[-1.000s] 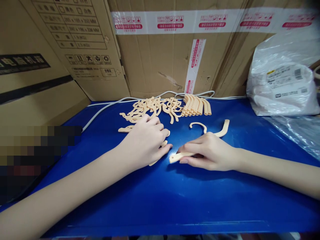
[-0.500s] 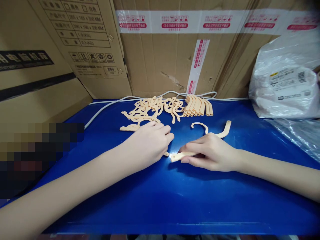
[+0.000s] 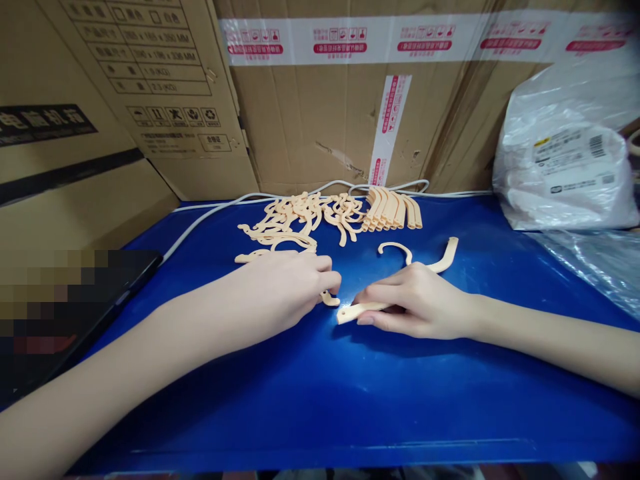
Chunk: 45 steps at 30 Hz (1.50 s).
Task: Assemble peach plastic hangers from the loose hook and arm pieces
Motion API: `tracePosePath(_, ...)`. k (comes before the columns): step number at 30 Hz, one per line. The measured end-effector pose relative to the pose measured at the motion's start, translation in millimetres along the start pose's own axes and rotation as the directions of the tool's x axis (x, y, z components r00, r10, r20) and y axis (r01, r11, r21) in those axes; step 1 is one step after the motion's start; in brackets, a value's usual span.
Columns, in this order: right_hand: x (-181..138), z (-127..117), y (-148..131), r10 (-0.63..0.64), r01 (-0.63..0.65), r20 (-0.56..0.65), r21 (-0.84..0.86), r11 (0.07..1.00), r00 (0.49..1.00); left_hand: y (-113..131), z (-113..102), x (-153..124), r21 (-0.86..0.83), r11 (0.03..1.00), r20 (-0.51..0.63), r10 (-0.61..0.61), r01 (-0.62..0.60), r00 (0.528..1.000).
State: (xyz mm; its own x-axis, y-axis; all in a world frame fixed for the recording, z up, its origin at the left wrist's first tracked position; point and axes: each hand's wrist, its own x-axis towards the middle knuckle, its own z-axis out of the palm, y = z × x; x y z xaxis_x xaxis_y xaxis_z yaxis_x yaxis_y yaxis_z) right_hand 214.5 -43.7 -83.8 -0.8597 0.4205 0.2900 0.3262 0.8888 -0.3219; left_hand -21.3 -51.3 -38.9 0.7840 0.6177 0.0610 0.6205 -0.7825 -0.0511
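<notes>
My right hand (image 3: 415, 303) is closed around a cream plastic folding hanger (image 3: 357, 311). One straight end with a small hole points left out of my fingers. Its curved hook (image 3: 396, 248) and bent right arm (image 3: 447, 257) show beyond my knuckles. Just left of it, my left hand (image 3: 295, 283) pinches a small curved cream plastic piece (image 3: 330, 299), whose holed end shows below the fingertips. The rest of that piece is hidden under the hand. The two ends are close together, with a small gap between them.
Loose cream hanger pieces (image 3: 293, 212) are heaped at the back of the blue table (image 3: 350, 400). Curved hanger arms (image 3: 385, 210) lie in a neat row beside them. A white cable (image 3: 200, 223) runs behind. Cardboard boxes (image 3: 310, 120) wall the back; a plastic bag (image 3: 565, 167) stands right.
My left hand has turned and shifted slightly lower and left, so more of the small curved piece shows. My right hand keeps its grip on the hanger. The view has shifted a little.
</notes>
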Motion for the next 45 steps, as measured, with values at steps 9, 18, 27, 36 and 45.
tracePosePath(9,-0.7,2.3,-5.1,-0.06,0.042,-0.081,-0.206,0.978,0.995,-1.1,5.5,0.5,-0.065,0.998,0.006,-0.004,0.005,1.0)
tracePosePath(18,-0.4,1.8,-3.9,-0.06,0.036,-0.112,-0.199,0.979,0.992,1.1,2.0,0.4,-0.109,0.994,0.05,-0.02,0.026,0.999)
tracePosePath(27,-1.6,-5.0,8.3,-0.087,0.081,-0.017,-0.223,0.972,0.996,1.7,1.2,-1.1,-0.21,0.977,0.121,-0.019,0.044,0.992)
tracePosePath(36,-1.4,-6.7,17.2,-0.037,0.023,-0.077,-0.182,0.983,0.996,-0.1,0.6,10.3,-0.161,0.973,0.003,-0.168,0.166,0.986)
tracePosePath(45,-2.1,-6.7,14.8,0.03,-0.045,-0.078,-0.194,0.98,0.996,-5.1,7.9,13.7,-0.065,0.968,-0.004,-0.243,0.243,0.97)
